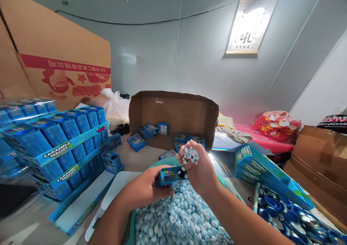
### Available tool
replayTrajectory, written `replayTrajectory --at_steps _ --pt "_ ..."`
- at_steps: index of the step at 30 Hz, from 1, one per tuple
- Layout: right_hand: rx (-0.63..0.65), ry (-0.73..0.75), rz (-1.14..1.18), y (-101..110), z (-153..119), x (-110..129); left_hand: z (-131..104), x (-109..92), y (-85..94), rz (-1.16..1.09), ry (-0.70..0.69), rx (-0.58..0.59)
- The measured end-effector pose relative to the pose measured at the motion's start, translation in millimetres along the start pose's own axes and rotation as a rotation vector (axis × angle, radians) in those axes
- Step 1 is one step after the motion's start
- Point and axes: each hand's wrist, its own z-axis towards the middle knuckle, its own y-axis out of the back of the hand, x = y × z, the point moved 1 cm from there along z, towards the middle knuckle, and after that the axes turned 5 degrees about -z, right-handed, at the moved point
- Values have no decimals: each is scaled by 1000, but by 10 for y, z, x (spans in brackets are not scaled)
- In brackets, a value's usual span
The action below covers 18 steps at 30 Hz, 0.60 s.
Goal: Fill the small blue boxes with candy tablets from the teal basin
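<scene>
My left hand is wrapped round a small blue candy box printed "Caramelo Macizo", with its round opening facing my right hand. Cupped palm up beside that opening, my right hand holds a heap of pale blue and white candies. Both hands are above a teal tub filled with loose candies of the same kind. A few candies lie at the edge of my right palm, close to the box.
Stacked display trays of blue boxes stand left, near an unfilled tray. Behind the tub, a brown carton has several blue boxes before it. To the right are folded blue cartons and a container of round blue-rimmed lids.
</scene>
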Motion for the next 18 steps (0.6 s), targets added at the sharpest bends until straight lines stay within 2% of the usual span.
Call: replayTrajectory --at_steps 18 --pt "33 -36 -35 -15 -16 33 -17 -119 -6 17 2 5"
